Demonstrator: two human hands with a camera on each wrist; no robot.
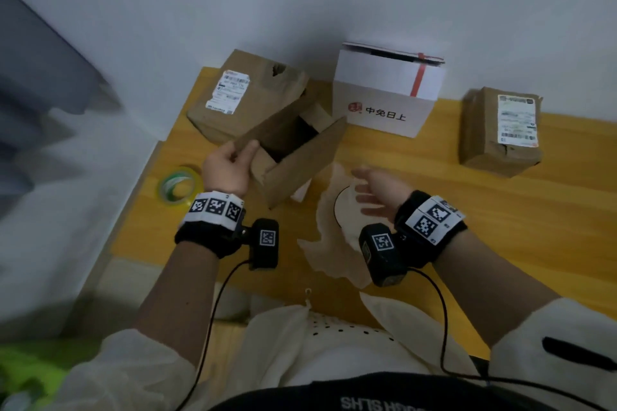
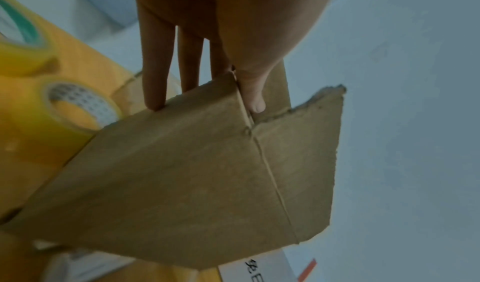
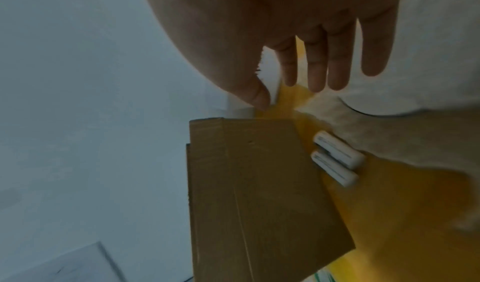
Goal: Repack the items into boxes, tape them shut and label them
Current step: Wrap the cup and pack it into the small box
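An open brown cardboard box lies tilted at the middle of the wooden table. My left hand pinches its near flap, thumb inside and fingers outside, as the left wrist view shows on the flap under the hand. My right hand hovers open, fingers straight, over crumpled cream wrapping paper with a round white item on it. In the right wrist view the right hand is just short of the box. Two small white capsule-shaped pieces lie beside the box.
A labelled brown box stands at the back left, a white printed box with a red strap behind the middle, another labelled brown box at the right. Yellowish tape rolls sit near the table's left edge.
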